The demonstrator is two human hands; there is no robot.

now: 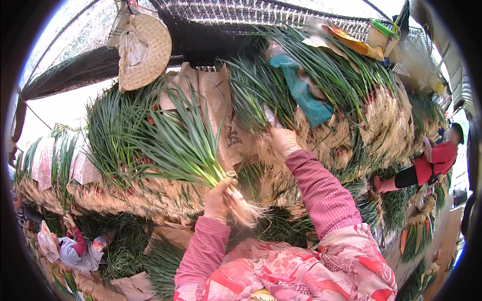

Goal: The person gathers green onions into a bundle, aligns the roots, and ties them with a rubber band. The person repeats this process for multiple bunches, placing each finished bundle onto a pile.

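My left hand point(218, 201), in a thin pale glove, grips a bunch of long-leaved allium greens point(196, 150) close to the base. The leaves fan out up and to the left, and pale stringy roots point(243, 207) hang below the fist. Further up and right, my right hand point(283, 141), gloved as well, reaches against a standing pile of the same greens point(260, 94). A small whitish object point(270, 115) shows just beyond its fingers. The fingertips are hidden and blurred, so what they hold is unclear.
Heaped greens point(116, 139) with roots outward run along the left. Brown sacking point(214, 98) and a teal cloth point(299, 88) lie over the heap. A straw hat point(145, 50) hangs above. One person point(79, 246) works at lower left, another point(437, 160) stands at right.
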